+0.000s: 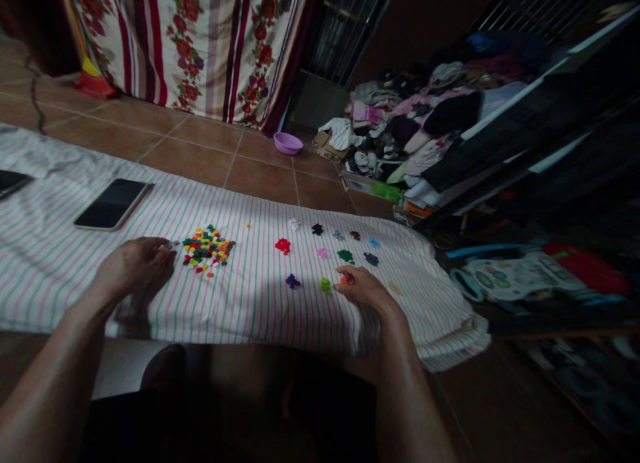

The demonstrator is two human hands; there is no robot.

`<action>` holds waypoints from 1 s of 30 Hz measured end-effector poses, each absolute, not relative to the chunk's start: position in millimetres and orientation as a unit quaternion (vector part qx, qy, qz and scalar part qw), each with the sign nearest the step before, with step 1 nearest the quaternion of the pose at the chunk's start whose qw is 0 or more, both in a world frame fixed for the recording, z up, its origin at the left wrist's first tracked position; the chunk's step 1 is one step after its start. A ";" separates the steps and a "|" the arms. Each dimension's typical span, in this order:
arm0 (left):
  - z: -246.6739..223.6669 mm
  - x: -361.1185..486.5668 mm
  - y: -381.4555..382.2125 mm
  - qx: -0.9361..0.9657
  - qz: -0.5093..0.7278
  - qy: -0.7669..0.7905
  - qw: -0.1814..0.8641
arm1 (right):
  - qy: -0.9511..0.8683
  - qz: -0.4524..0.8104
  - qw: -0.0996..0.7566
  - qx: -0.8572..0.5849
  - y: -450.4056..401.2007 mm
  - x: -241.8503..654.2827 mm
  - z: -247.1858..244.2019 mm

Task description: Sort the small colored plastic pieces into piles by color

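Note:
A mixed heap of small coloured pieces (207, 249) lies on the striped cloth. Just left of it is my left hand (143, 259), fingers drawn together beside a small grey piece (174, 243); what they hold, if anything, is too small to tell. My right hand (363, 286) has its thumb and finger closed at orange pieces (345, 279), right of the lime green pile (325, 285). Single-colour piles spread around it: red (283, 245), purple (293, 281), pink (321, 253), dark green (345, 256), black (317, 229), white (294, 225) and several others.
A phone (114, 204) lies on the cloth (250, 309) at the left, with part of another dark device (13, 181) at the edge. Beyond are a purple basin (288, 143), a floral curtain (210, 49) and heaped clothes (415, 116). Shelves with items stand at the right.

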State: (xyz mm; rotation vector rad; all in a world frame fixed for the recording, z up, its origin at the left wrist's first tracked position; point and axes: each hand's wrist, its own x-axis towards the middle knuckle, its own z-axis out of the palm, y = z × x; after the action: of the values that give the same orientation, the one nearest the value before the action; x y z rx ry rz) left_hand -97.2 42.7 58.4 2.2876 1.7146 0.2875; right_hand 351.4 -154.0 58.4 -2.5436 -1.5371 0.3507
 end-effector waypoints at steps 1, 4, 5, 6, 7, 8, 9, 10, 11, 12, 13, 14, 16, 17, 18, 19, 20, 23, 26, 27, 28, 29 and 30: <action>59.6 -96.6 42.6 0.785 0.086 0.598 0.136 | -0.511 0.118 0.075 -0.848 -153.6 351.9 58.0; 61.8 -94.8 42.8 0.780 0.056 0.608 0.134 | -0.504 0.128 0.101 -0.848 -151.9 353.8 60.1; 61.9 -94.3 43.2 0.782 0.055 0.606 0.135 | -0.501 0.130 0.115 -0.848 -151.7 354.7 61.6; 62.0 -93.9 43.5 0.783 0.054 0.604 0.136 | -0.499 0.131 0.130 -0.847 -152.1 355.8 63.2; 62.1 -93.6 43.6 0.783 0.054 0.605 0.136 | -0.497 0.129 0.144 -0.846 -153.1 357.1 64.7; 62.6 -93.1 43.4 0.782 0.053 0.606 0.135 | -0.493 0.125 0.153 -0.847 -155.0 358.4 66.0; 63.6 -92.3 42.6 0.783 0.054 0.605 0.131 | -0.490 0.123 0.156 -0.848 -157.8 359.8 66.7; 65.4 -91.0 41.2 0.787 0.057 0.603 0.122 | -0.488 0.123 0.153 -0.850 -161.2 361.2 66.8; 68.2 -89.0 39.1 0.792 0.065 0.598 0.107 | -0.488 0.124 0.145 -0.851 -165.3 362.4 66.3; 71.8 -86.0 36.3 0.799 0.077 0.590 0.089 | -0.491 0.126 0.135 -0.851 -169.7 363.4 65.2; 76.2 -81.8 32.8 0.805 0.093 0.582 0.069 | -0.498 0.127 0.126 -0.848 -174.0 364.1 63.5; 81.0 -76.2 28.6 0.811 0.110 0.573 0.051 | -0.508 0.125 0.120 -0.844 -177.9 364.3 61.4; 89.9 -60.4 18.8 0.818 0.145 0.555 0.035 | -0.532 0.116 0.116 -0.831 -183.6 363.4 56.9; 92.8 -50.4 13.5 0.823 0.159 0.544 0.041 | -0.545 0.111 0.116 -0.823 -185.2 362.4 54.7; 94.0 -39.2 8.0 0.830 0.173 0.527 0.054 | -0.556 0.108 0.116 -0.816 -185.8 361.1 52.8; 93.1 -27.3 2.6 0.848 0.181 0.493 0.074 | -0.567 0.108 0.116 -0.809 -185.6 359.6 51.1; 90.2 -14.9 -2.8 0.867 0.184 0.454 0.097 | -0.576 0.111 0.117 -0.802 -184.9 358.2 49.6; 72.9 21.2 -20.1 0.902 0.197 0.362 0.128 | -0.600 0.120 0.130 -0.781 -181.9 355.9 44.9; 55.4 51.1 -40.1 0.912 0.183 0.340 0.141 | -0.616 0.113 0.174 -0.760 -180.4 357.9 37.9; 51.7 59.4 -46.9 0.911 0.173 0.344 0.147 | -0.621 0.110 0.191 -0.752 -180.2 359.4 34.9; 49.2 67.0 -53.2 0.909 0.161 0.351 0.155 | -0.625 0.106 0.206 -0.746 -179.9 361.1 31.8; 47.6 73.9 -58.9 0.907 0.149 0.358 0.162 | -0.628 0.102 0.218 -0.740 -179.6 362.9 28.5; 46.7 80.4 -63.7 0.909 0.129 0.357 0.175 | -0.630 0.099 0.226 -0.736 -179.1 364.7 25.3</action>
State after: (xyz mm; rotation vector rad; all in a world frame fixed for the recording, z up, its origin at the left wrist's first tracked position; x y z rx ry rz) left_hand 80.4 -63.7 46.7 2.5743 1.0110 0.3656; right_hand 364.7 -179.1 25.3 -2.0289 -1.7374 0.2718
